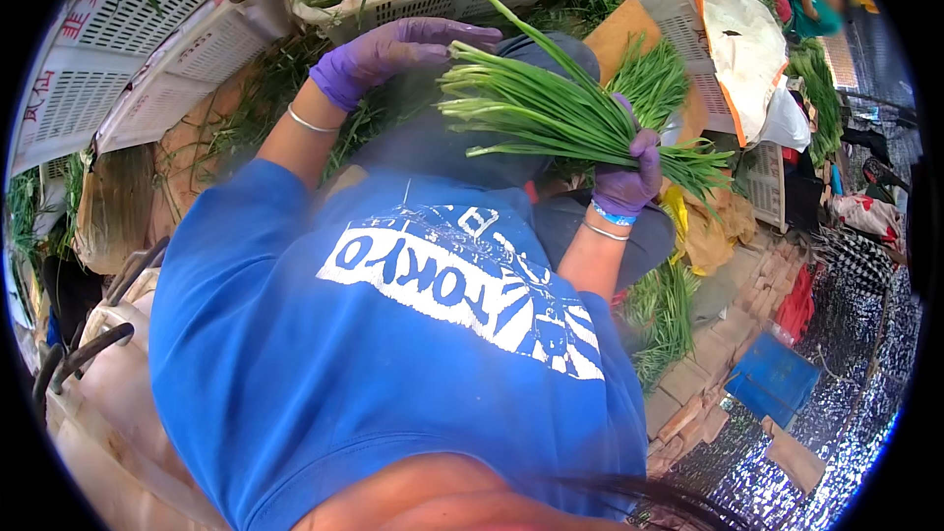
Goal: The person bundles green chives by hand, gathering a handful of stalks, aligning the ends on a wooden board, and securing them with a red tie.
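Note:
A thick bunch of garlic chives (551,103) is gripped in my right hand (629,177), which wears a purple glove. The pale cut ends point left and the loose green tips hang out to the right of the fist. My left hand (403,51), gloved in purple too, is held flat with fingers stretched out, close to the pale ends. Whether its fingertips touch the stalks I cannot tell. Under both hands are my dark trouser legs (413,143). Behind the held bunch lies another pile of chives (652,84).
A white slatted crate (433,0) heaped with greens stands ahead. More white crates (177,59) are stacked at the left. Loose chives (659,320) lie on the brick floor at the right, near a blue square board (772,379). A person (816,12) is at the far right.

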`<action>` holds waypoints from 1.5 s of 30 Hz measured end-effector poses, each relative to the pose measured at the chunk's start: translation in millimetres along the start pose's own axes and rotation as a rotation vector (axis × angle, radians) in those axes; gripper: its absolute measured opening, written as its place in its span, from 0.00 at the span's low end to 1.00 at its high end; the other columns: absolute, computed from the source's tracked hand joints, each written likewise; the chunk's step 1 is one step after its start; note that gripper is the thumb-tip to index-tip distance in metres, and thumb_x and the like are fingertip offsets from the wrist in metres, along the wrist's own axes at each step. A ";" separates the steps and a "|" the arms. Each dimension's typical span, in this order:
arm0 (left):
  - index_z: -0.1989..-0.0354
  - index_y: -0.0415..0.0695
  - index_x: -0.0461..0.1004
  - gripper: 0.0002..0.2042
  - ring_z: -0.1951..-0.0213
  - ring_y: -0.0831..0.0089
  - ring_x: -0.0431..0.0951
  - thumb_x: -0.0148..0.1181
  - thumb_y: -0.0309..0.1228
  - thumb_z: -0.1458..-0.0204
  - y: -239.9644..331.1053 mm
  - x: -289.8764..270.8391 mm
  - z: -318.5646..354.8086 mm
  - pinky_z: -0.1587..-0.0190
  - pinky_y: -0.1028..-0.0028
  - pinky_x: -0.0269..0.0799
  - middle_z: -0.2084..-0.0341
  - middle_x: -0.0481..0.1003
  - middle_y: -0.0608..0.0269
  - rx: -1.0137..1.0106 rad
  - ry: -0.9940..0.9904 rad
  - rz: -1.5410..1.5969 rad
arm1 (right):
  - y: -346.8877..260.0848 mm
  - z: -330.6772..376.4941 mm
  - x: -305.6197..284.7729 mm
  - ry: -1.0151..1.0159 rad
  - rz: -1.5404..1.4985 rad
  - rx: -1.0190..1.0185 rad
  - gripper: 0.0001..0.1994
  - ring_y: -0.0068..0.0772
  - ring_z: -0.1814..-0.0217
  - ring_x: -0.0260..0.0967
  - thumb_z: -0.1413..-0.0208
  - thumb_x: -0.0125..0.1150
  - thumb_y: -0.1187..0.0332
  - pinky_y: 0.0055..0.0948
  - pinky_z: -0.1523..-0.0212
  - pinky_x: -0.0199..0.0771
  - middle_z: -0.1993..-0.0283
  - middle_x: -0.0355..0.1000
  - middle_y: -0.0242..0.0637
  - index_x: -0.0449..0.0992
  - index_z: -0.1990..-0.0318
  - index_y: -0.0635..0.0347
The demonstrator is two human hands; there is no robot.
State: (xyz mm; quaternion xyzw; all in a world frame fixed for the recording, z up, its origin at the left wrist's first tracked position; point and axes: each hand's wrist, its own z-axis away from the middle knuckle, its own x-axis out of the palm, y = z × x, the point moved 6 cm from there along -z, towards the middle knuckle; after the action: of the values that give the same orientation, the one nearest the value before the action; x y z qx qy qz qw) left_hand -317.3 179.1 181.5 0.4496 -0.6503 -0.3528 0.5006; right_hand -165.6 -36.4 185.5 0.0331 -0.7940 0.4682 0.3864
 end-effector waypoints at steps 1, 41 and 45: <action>0.51 0.37 0.65 0.19 0.53 0.73 0.67 0.51 0.30 0.52 -4.8 -2.7 1.8 0.47 0.74 0.57 0.56 0.69 0.57 -0.092 0.069 -0.011 | 0.3 -0.5 0.6 0.002 0.011 0.009 0.09 0.56 0.45 0.55 0.56 0.56 0.64 0.53 0.44 0.50 0.47 0.55 0.62 0.68 0.74 0.60; 0.58 0.38 0.66 0.14 0.59 0.75 0.69 0.52 0.26 0.56 -32.0 36.1 9.7 0.54 0.75 0.64 0.63 0.71 0.63 -0.233 0.206 0.540 | -9.6 8.7 2.8 0.026 0.189 -0.087 0.09 0.54 0.48 0.60 0.59 0.59 0.67 0.49 0.45 0.54 0.52 0.61 0.63 0.69 0.79 0.65; 0.53 0.37 0.62 0.17 0.57 0.73 0.69 0.51 0.27 0.52 -19.7 39.5 9.0 0.52 0.74 0.64 0.58 0.69 0.59 -0.144 0.235 0.352 | -8.7 8.0 1.3 0.018 0.156 -0.094 0.10 0.53 0.48 0.60 0.59 0.59 0.67 0.49 0.44 0.54 0.51 0.61 0.62 0.69 0.79 0.65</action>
State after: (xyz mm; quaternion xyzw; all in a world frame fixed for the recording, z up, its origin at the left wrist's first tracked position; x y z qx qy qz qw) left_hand -325.3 135.3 174.6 0.3302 -0.6291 -0.2505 0.6577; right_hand -167.5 -47.0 190.5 -0.0513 -0.8118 0.4593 0.3570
